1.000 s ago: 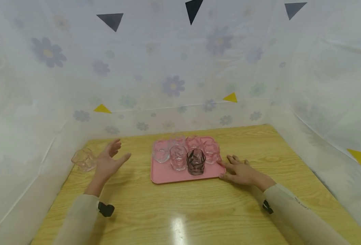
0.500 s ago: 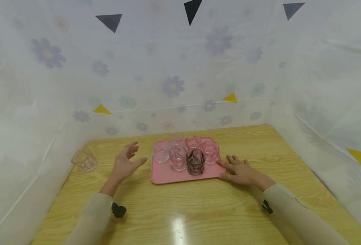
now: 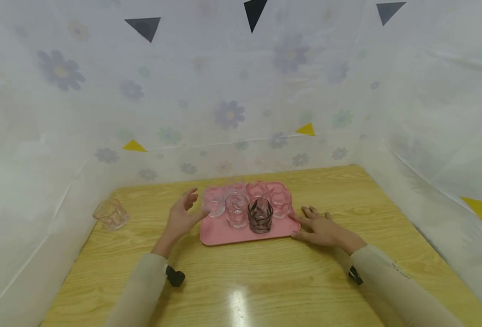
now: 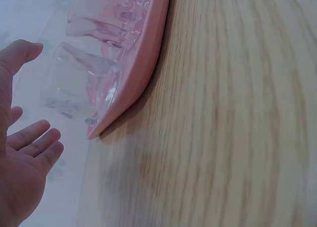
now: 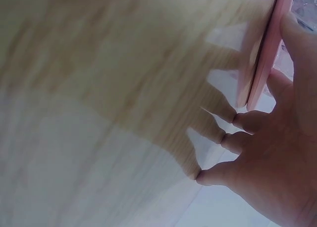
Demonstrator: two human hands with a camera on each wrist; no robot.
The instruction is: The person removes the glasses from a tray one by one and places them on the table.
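touching right hand (image 3: 319,230), pink tray (image 3: 224,235)

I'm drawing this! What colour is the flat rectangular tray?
Pink; the rectangular tray shows best in the head view.

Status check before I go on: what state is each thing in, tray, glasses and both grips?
Pink tray, flat on the table, carrying six glasses.
Dark glass, upright on the tray, front row.
Five paler glasses, standing on the tray.
Lone glass, on the table, off the tray.
Left grip, open at the tray's left end, holding nothing.
Right grip, spread, at the tray's right edge.
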